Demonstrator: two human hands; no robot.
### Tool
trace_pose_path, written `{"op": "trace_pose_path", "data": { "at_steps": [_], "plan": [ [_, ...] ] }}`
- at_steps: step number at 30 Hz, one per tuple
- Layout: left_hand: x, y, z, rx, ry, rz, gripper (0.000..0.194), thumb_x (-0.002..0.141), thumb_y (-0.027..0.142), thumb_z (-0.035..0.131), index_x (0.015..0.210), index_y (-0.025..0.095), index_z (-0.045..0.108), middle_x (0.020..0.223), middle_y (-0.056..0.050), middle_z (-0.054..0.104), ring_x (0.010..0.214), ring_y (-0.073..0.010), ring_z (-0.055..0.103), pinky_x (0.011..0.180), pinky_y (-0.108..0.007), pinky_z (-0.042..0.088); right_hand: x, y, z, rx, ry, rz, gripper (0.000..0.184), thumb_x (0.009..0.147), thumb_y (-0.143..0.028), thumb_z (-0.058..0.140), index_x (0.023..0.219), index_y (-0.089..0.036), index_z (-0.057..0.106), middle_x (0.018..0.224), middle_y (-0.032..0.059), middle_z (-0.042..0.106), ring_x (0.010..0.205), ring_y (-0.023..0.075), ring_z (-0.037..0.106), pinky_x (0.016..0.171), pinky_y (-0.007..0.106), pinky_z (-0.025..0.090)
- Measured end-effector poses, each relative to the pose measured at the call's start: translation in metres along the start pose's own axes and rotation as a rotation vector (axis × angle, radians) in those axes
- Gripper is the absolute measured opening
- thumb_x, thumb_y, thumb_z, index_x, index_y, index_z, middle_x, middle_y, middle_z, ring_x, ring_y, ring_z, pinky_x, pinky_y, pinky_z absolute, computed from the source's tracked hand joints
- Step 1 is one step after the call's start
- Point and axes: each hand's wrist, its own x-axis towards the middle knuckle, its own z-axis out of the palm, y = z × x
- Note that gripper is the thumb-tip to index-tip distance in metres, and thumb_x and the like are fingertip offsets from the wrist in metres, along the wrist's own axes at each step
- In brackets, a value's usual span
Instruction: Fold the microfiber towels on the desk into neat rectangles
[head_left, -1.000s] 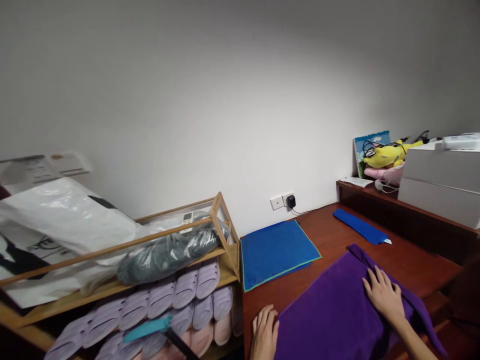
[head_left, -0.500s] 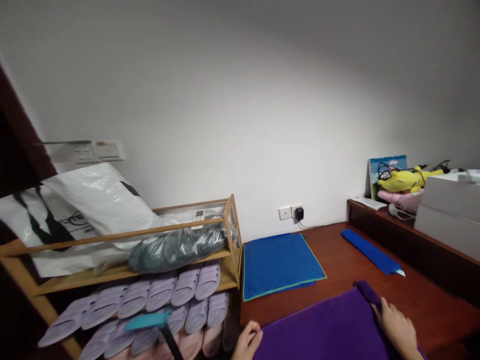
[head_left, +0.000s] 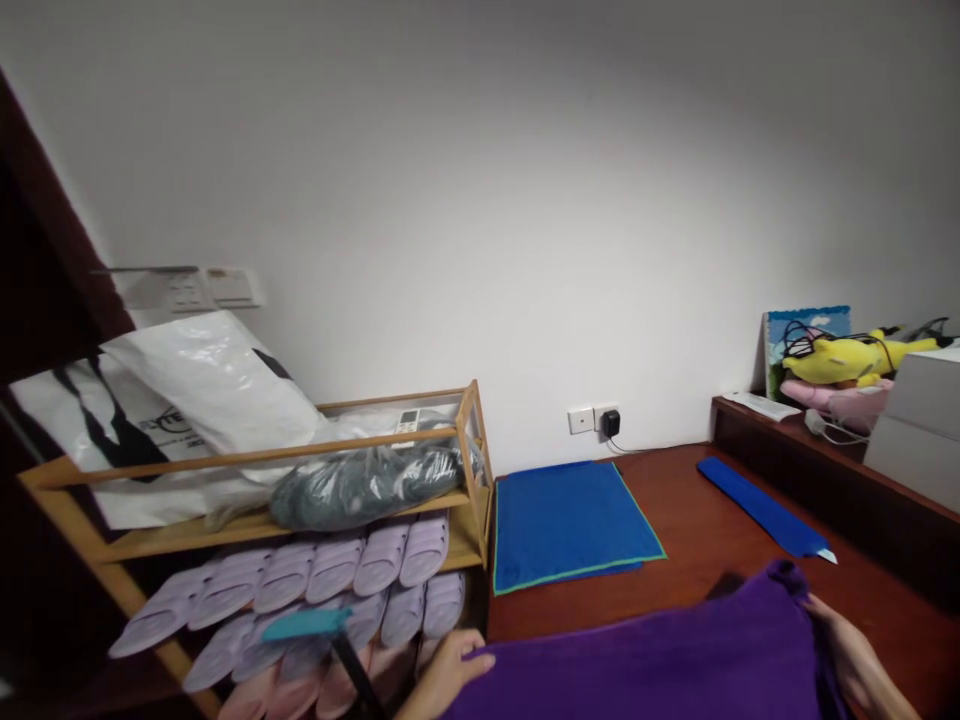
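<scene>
Cloth [head_left: 637, 665]: one, purple, in left hand [head_left: 451, 662], right hand [head_left: 846, 640] (blue strip [head_left: 765, 509]: one).

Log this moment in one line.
left hand: grips purple cloth | right hand: at purple cloth's right side | green-edged blue cloth: flat on table

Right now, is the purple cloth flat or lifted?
Lifted, at least its far edge: the cloth hangs between left hand and right hand. Near part unseen.

purple cloth [head_left: 637, 672] | plain, soft-looking | far edge stretched between left hand [head_left: 452, 668] and right hand [head_left: 853, 652], rising rightward | right corner bunched, peaked | at near side of reddish-brown surface [head_left: 682, 515] | lower part out of frame
</scene>
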Motion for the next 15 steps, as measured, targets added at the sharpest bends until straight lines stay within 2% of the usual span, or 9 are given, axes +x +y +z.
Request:
{"op": "trace_pose_path", "data": {
  "at_steps": [2,4,6,8,11,15],
  "plan": [
    [0.012,0.002,-0.002,0.002,-0.017,-0.002,0.051,0.06,0.071,0.055,0.066,0.02,0.059,0.065,0.003,0.056,0.071,-0.018,0.051,0.067,-0.027,0.038,0.0,-0.005,0.0,-0.127,-0.12,-0.105,0.032,0.069,-0.053,0.047,0.081,-0.028,0.062,0.094,0.0055,0.071,0.096,0.0289,0.065,0.086,0.037,0.051],
    [0.025,0.003,-0.001,0.004,-0.028,0.003,0.048,0.066,0.066,0.052,0.065,0.019,0.06,0.064,0.003,0.056,0.07,-0.0172,0.051,0.064,-0.026,0.036,0.006,-0.004,-0.001,-0.454,-0.173,-0.234,0.036,0.064,-0.05,0.056,0.088,-0.024,0.061,0.102,0.0068,0.069,0.1,0.0284,0.063,0.089,0.033,0.049],
    [0.035,0.002,0.002,0.017,-0.032,0.013,0.043,0.069,0.06,0.053,0.065,0.019,0.061,0.066,0.002,0.059,0.071,-0.0175,0.053,0.064,-0.025,0.036,0.014,0.005,-0.004,-0.816,-0.076,-0.299,0.039,0.06,-0.048,0.059,0.09,-0.024,0.059,0.097,0.0076,0.07,0.096,0.0294,0.064,0.083,0.033,0.05],
    [0.04,0.001,0.005,0.035,-0.034,0.032,0.038,0.07,0.056,0.054,0.065,0.019,0.062,0.066,0.001,0.061,0.072,-0.0176,0.054,0.065,-0.025,0.036,0.023,0.015,-0.011,-1.031,0.06,-0.304,0.038,0.063,-0.047,0.052,0.091,-0.023,0.058,0.09,0.0093,0.07,0.089,0.031,0.065,0.076,0.035,0.05],
    [0.039,-0.001,0.004,0.066,-0.034,0.061,0.035,0.071,0.053,0.055,0.064,0.019,0.063,0.066,0.001,0.063,0.07,-0.0171,0.054,0.065,-0.024,0.036,0.032,0.023,-0.026,-1.077,0.128,-0.301,0.037,0.069,-0.042,0.038,0.092,-0.021,0.058,0.092,0.0129,0.07,0.09,0.0317,0.065,0.075,0.037,0.048],
    [0.036,-0.008,-0.005,0.09,-0.048,0.08,0.037,0.073,0.053,0.052,0.065,0.019,0.064,0.066,0.002,0.063,0.07,-0.0168,0.054,0.062,-0.024,0.036,0.039,0.016,-0.047,-1.095,0.141,-0.298,0.036,0.07,-0.044,0.036,0.085,-0.022,0.06,0.088,0.0131,0.07,0.09,0.0314,0.065,0.074,0.036,0.047]
  ]
}}
